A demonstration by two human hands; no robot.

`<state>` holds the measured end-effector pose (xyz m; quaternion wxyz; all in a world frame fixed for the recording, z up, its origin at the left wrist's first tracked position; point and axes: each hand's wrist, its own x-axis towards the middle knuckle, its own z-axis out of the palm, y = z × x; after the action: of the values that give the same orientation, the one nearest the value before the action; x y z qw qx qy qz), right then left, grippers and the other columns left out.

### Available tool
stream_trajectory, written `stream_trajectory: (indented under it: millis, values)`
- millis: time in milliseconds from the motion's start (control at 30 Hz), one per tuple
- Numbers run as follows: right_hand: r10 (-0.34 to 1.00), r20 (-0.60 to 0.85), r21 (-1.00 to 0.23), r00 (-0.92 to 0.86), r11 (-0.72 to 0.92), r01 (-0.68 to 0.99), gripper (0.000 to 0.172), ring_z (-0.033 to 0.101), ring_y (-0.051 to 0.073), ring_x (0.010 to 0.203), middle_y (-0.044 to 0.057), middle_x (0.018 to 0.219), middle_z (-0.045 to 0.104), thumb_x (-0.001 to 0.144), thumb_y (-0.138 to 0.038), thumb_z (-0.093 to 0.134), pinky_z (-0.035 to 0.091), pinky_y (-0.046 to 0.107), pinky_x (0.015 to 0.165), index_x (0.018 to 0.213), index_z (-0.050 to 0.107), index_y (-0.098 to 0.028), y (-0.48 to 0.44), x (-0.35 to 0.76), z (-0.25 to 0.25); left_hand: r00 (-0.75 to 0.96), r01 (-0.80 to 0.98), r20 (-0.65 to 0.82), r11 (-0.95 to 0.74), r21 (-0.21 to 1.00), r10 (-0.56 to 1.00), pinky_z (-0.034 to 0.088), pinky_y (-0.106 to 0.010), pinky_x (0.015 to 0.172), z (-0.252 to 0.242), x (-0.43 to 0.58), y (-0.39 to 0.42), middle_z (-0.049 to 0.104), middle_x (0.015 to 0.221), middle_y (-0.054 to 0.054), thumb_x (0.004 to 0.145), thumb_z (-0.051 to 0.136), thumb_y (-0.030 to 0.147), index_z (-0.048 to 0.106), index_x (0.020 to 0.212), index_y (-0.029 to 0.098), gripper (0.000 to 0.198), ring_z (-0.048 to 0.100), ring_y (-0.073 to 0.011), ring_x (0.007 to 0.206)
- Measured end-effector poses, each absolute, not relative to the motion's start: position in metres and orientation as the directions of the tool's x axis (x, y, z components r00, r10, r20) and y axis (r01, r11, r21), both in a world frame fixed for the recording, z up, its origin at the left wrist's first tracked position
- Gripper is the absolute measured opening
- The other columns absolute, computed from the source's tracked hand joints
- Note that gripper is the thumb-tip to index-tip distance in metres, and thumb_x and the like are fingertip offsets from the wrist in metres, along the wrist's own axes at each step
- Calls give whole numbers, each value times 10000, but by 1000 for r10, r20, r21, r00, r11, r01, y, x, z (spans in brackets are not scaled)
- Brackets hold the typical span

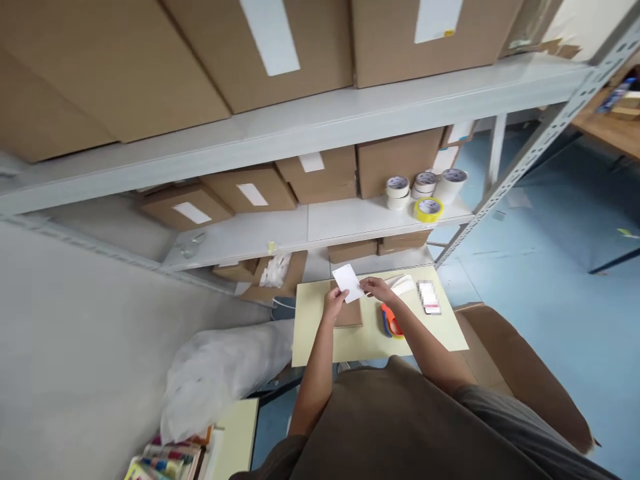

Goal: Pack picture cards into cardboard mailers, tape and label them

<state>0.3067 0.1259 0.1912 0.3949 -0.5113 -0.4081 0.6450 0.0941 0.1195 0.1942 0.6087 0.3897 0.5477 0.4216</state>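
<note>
My left hand [334, 301] and my right hand [379, 289] both pinch a small white paper slip [349, 282], held just above a small flat brown cardboard box [350, 315]. The box lies on a pale yellow table [320, 333]. An orange and blue tape dispenser [391, 322] lies to the right of the box, under my right forearm. A white roll-like item [404, 285] sits right behind my right hand. Further right lies a blurred white and pink label sheet [429, 297].
A grey metal shelf [325, 227] behind the table carries cardboard boxes and several tape rolls [425, 190], one yellow [429, 209]. A big white plastic bag [220, 377] lies at the left. A brown chair or carton [520, 373] stands at the right on blue floor.
</note>
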Motion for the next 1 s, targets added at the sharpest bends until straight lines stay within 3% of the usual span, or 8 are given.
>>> stream_trajectory:
  millis: [233,533,767,900,1000]
  values:
    - [940,-250,-951,-234,-283,-122,371,734,194,789,55,915,802,772,-562,817,536,314,727,908,783,-218,93,249,214,-99,-220,-312,285,933,945,539,-313,723,221,22,105,804,878,-110,511,982,585,804,871,121,615,713,-213,771]
    - [967,-168,-959,-190,-205,-196,366,719,188,757,44,858,800,798,-576,818,541,333,754,889,774,-224,85,230,247,-15,-187,-218,211,959,976,521,-309,763,246,10,111,803,909,-89,630,940,565,825,922,139,530,705,-203,797]
    - [971,-154,-964,-181,-188,-188,353,705,189,765,32,796,778,839,-577,790,539,338,767,841,742,-227,81,231,252,9,-175,-232,230,957,973,517,-324,760,255,17,108,790,866,-83,614,938,567,819,907,144,528,698,-222,800]
    - [970,-148,-960,-194,-188,-206,356,691,185,751,25,781,767,841,-577,793,537,345,771,836,719,-229,79,233,255,25,-114,-252,253,961,968,535,-341,785,257,22,110,791,894,-96,623,917,586,810,926,146,544,708,-236,827]
    - [972,-131,-959,-196,-174,-224,352,692,185,756,24,787,761,858,-577,781,538,349,776,853,710,-232,77,236,259,-141,82,-210,223,971,968,548,-346,822,262,29,108,791,928,-92,596,947,527,804,1035,174,581,714,-233,852]
